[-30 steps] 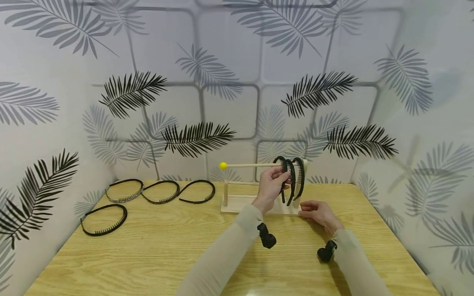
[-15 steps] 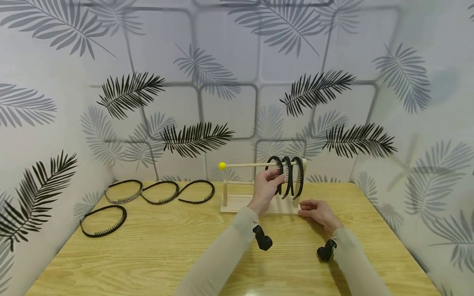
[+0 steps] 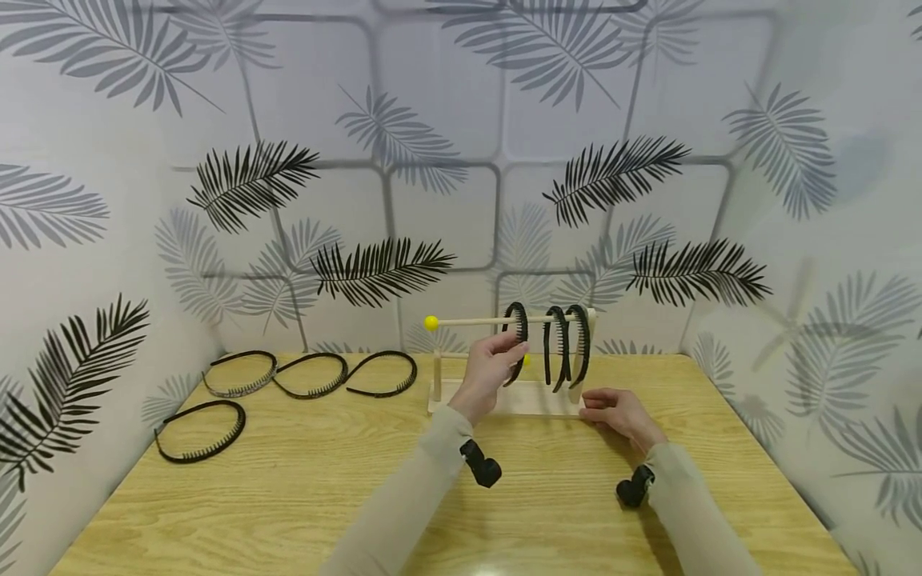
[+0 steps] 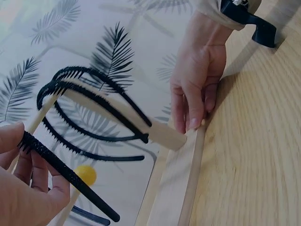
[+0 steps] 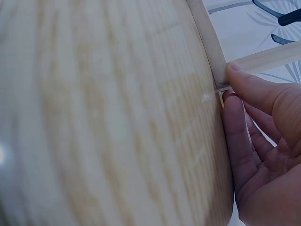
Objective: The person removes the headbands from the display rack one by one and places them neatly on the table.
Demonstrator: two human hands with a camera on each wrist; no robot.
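Note:
My left hand (image 3: pixel 484 374) pinches a black toothed headband (image 3: pixel 521 320) that loops over the upper rod (image 3: pixel 471 322) of a pale wooden rack (image 3: pixel 536 404). In the left wrist view, thumb and fingers grip one side of this headband (image 4: pixel 70 176), whose free end points down. Two more black headbands (image 3: pixel 562 352) hang near the rod's right end, by the upright. At the right end of the rack's base, my right hand (image 3: pixel 625 416) holds the corner. The right wrist view shows its thumb on the base (image 5: pixel 207 37) and fingers below, partly hidden.
Several black headbands lie on the wooden table (image 3: pixel 302 480) at left, one (image 3: pixel 205 456) closer to the front. A yellow ball (image 3: pixel 431 322) caps the upper rod's left end. Another yellow ball (image 4: pixel 86 175) caps a lower rod. Patterned walls surround the table.
My left hand has moved left along the upper rod with its headband, widening the gap from the two others hanging there. The right hand has stayed at the base.

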